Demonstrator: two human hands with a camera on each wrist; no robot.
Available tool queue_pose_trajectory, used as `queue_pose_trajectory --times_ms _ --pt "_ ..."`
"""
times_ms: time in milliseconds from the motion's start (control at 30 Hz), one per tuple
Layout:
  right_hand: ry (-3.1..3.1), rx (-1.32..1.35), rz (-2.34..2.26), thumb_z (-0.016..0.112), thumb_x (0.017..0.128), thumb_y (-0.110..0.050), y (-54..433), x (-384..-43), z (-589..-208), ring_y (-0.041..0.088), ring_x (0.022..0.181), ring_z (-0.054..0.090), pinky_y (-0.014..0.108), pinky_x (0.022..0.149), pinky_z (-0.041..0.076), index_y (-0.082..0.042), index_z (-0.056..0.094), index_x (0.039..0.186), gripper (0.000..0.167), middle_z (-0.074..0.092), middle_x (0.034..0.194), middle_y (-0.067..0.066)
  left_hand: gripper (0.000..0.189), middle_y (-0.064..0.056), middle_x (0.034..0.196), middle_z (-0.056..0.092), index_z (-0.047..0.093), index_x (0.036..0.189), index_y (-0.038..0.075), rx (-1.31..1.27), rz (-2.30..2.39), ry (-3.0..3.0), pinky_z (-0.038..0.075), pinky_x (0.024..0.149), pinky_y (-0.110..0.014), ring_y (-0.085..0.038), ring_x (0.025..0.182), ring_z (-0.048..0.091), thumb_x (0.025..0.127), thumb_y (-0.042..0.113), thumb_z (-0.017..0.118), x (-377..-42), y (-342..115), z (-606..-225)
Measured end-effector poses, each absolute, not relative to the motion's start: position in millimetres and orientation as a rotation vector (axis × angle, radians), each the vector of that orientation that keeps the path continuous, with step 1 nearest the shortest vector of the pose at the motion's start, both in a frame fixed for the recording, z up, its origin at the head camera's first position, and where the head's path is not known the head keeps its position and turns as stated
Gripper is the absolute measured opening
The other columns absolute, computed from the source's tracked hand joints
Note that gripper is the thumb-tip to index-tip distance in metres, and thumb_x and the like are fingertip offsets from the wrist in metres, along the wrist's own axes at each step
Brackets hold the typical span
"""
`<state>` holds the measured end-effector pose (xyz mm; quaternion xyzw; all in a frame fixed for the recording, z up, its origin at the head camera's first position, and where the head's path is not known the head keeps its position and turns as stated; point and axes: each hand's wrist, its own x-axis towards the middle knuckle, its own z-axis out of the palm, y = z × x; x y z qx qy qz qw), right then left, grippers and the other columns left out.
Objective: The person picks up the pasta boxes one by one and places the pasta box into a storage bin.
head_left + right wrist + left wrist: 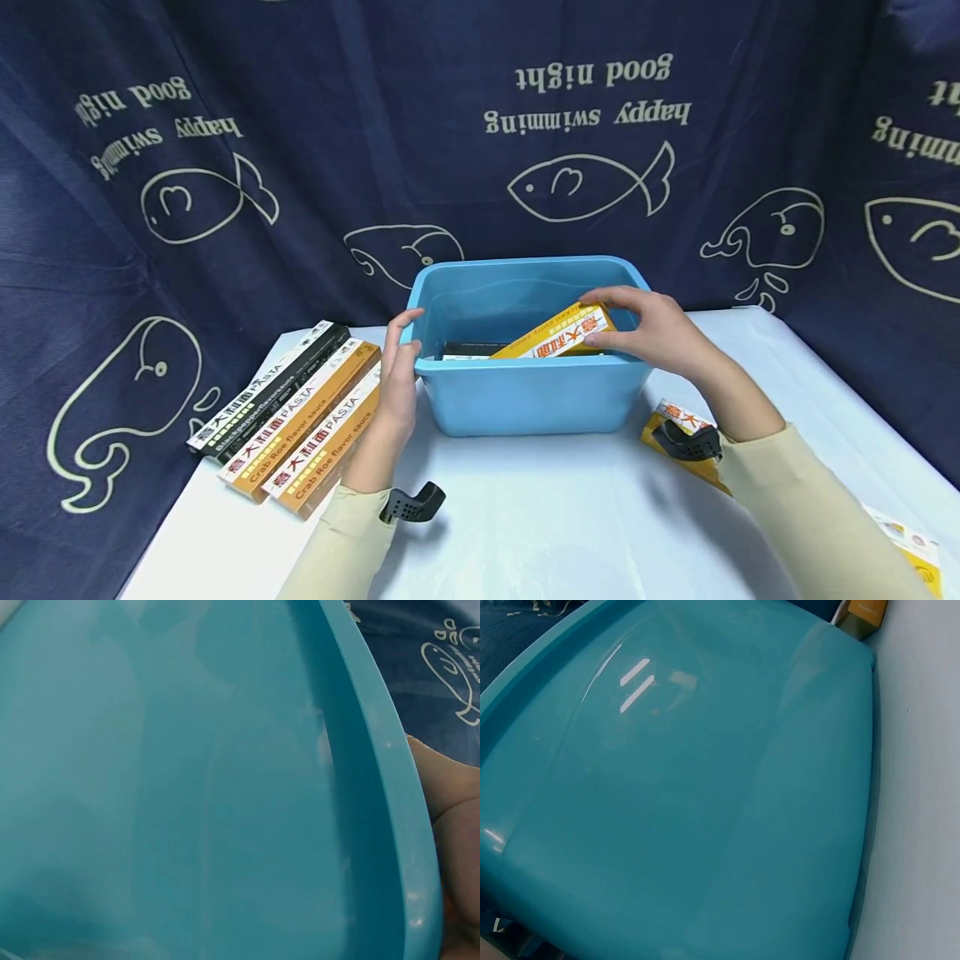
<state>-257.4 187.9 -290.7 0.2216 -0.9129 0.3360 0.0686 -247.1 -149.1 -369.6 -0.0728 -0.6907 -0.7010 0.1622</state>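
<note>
A blue plastic bin (532, 398) stands on the table, its side walls filling much of both wrist views. My left hand (396, 375) holds the bin's left rim, with fingertips over the edge. Between thumb and fingers, my right hand (654, 329) pinches the end of a yellow pasta box (551, 335), labelled chicken curry sauce. That box lies tilted inside the bin, its right end raised near the front rim and its left end lower. Beneath it a black-and-white box (472, 348) shows in part. The right wrist view catches part of the right hand (454, 802) beyond the rim.
Left of the bin lie a black pepper pasta box (273, 392) and two orange crab roe pasta boxes (303, 421) (330, 450). Another yellow box (675, 417) lies partly under my right forearm, and one more (911, 546) at the right edge. A dark blue curtain (450, 167) hangs behind.
</note>
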Motion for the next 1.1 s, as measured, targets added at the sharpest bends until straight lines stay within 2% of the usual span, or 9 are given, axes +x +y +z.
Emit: queue_pose_trajectory --times_ms 333,500,667,867,1100 --pt "-2.738 0.674 0.992 0.074 0.090 -0.039 188.2 -257.1 -293.9 0.031 0.136 0.048 0.060 0.108 0.038 -0.019 0.062 0.134 0.050 0.060 0.139 0.006 0.050 0.001 0.158 0.033 0.046 0.141 0.020 -0.204 -1.985 -1.988 0.024 0.116 -0.064 -0.025 0.143 0.034 0.091 0.020 0.037 -245.5 -147.6 -368.4" --pt "-2.644 0.629 0.995 0.068 0.095 -0.034 185.8 -254.2 -296.9 0.028 0.125 0.056 0.055 0.099 0.044 -0.020 0.064 0.130 0.038 0.064 0.133 0.006 0.051 0.001 0.158 0.033 0.046 0.141 0.019 -0.199 -1.984 -1.986 0.024 0.116 -0.063 -0.025 0.142 0.034 0.091 0.021 0.037 -245.1 -146.3 -367.8" --pt "-2.486 0.568 1.027 0.065 0.097 -0.027 183.0 -254.7 -301.0 0.026 0.122 0.060 0.052 0.100 0.046 -0.019 0.069 0.122 0.027 0.070 0.124 0.005 0.051 0.002 0.159 0.032 0.045 0.142 0.019 -0.198 -1.977 -2.001 0.024 0.116 -0.063 -0.025 0.143 0.033 0.091 0.020 0.036 -245.0 -146.4 -366.6" --pt "-2.348 0.567 0.959 0.063 0.098 -0.019 181.1 -259.2 -303.5 0.026 0.116 0.064 0.051 0.097 0.048 -0.016 0.072 0.116 0.021 0.073 0.117 0.006 0.050 0.004 0.161 0.029 0.044 0.143 0.022 -0.207 -1.979 -2.022 0.024 0.117 -0.062 -0.025 0.144 0.031 0.093 0.021 0.036 -245.3 -148.1 -366.3" --pt "-2.275 0.535 0.897 0.063 0.096 -0.014 182.1 -266.7 -307.5 0.024 0.110 0.067 0.042 0.089 0.049 -0.014 0.075 0.108 0.017 0.074 0.108 0.005 0.052 0.005 0.162 0.027 0.040 0.147 0.020 -0.227 -1.970 -2.055 0.023 0.118 -0.060 -0.024 0.146 0.028 0.095 0.023 0.036 -245.3 -149.6 -367.9"
